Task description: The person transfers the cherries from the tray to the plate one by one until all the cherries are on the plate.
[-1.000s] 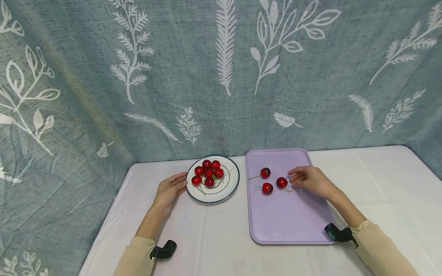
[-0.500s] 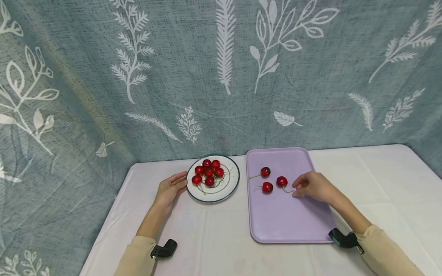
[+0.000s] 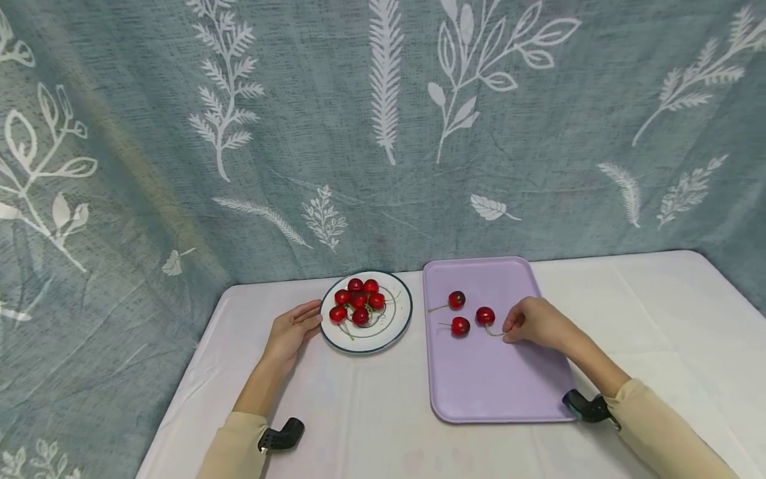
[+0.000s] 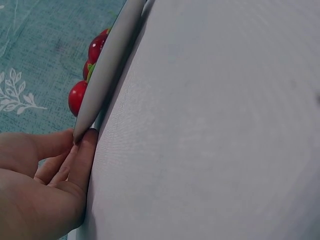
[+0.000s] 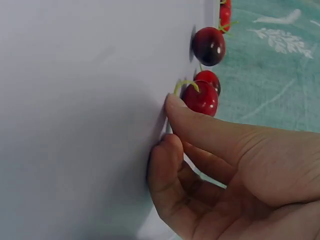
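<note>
My left hand (image 3: 290, 334) pinches the left rim of a white plate (image 3: 391, 329) with a dark blue edge. In the left wrist view, thumb and fingers (image 4: 82, 155) meet at that rim. Several red cherries (image 3: 359, 301) with stems sit on the plate. Over the lilac tray (image 3: 497, 386), my right hand (image 3: 538, 324) pinches at the stem end of the nearest cherry (image 3: 485, 316), which lies on the tray. The right wrist view shows the thumb (image 5: 182, 110) at this stem, its far end hidden. Two more cherries, an upper one (image 3: 457, 300) and a lower one (image 3: 460, 326), lie to the left.
Plate and tray stand side by side on a white-covered table (image 3: 371, 412), a narrow gap between them. A blue-green curtain (image 3: 335, 133) with white leaf prints hangs behind the table and along its left side. Each wrist carries a dark camera (image 3: 281, 436).
My right hand has shifted from beside the cherry down to its stem end, and the fingertips have drawn together. The left hand keeps its place at the plate.
</note>
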`<move>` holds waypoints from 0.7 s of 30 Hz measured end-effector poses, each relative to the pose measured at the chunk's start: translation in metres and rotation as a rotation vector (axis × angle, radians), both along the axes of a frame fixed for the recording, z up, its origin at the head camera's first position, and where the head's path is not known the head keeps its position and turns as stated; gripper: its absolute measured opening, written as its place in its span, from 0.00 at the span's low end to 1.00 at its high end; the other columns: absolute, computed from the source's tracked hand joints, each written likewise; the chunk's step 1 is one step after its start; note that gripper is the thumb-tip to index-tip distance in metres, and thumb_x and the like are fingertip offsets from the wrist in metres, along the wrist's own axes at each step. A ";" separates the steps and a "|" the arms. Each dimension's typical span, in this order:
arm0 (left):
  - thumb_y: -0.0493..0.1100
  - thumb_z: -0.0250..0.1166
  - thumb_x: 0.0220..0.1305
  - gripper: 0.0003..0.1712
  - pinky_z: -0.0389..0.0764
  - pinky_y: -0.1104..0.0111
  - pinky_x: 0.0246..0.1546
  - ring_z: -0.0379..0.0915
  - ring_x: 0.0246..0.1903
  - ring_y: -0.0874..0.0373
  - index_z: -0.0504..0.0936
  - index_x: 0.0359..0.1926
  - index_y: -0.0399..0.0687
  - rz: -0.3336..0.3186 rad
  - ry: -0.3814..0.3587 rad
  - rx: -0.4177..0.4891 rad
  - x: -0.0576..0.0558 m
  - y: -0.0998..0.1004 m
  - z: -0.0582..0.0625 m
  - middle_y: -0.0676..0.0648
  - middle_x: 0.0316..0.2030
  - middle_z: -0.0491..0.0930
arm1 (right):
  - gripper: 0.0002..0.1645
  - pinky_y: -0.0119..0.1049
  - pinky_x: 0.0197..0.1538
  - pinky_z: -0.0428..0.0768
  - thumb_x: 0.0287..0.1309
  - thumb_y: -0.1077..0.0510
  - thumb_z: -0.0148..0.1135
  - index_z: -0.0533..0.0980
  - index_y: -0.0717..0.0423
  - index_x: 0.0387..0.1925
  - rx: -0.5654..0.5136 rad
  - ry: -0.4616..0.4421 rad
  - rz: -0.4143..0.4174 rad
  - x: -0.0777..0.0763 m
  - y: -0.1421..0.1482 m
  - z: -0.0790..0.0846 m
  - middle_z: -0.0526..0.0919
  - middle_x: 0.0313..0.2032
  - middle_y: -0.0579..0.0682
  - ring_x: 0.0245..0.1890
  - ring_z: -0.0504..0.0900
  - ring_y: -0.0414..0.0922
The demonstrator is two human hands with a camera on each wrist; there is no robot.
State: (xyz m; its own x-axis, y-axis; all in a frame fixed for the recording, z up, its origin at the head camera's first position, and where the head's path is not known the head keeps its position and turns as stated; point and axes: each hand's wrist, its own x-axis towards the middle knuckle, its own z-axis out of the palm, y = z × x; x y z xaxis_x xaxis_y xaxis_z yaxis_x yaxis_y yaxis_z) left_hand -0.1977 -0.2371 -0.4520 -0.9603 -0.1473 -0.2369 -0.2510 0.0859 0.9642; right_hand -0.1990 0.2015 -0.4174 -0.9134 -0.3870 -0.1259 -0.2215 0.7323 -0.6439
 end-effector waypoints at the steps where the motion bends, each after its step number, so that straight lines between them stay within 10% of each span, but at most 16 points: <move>1: 0.32 0.58 0.69 0.26 0.80 0.78 0.46 0.75 0.50 0.65 0.68 0.67 0.33 -0.002 0.003 0.000 0.000 0.000 0.000 0.34 0.65 0.69 | 0.06 0.34 0.31 0.73 0.46 0.65 0.75 0.82 0.60 0.24 0.008 0.007 0.012 0.000 -0.001 0.001 0.80 0.21 0.45 0.25 0.72 0.40; 21: 0.32 0.58 0.70 0.26 0.79 0.79 0.44 0.74 0.52 0.63 0.68 0.67 0.34 -0.010 0.004 -0.004 0.000 0.000 0.001 0.33 0.65 0.68 | 0.12 0.33 0.28 0.70 0.48 0.59 0.75 0.80 0.56 0.17 0.071 0.069 -0.047 0.013 -0.020 0.000 0.78 0.18 0.42 0.22 0.70 0.40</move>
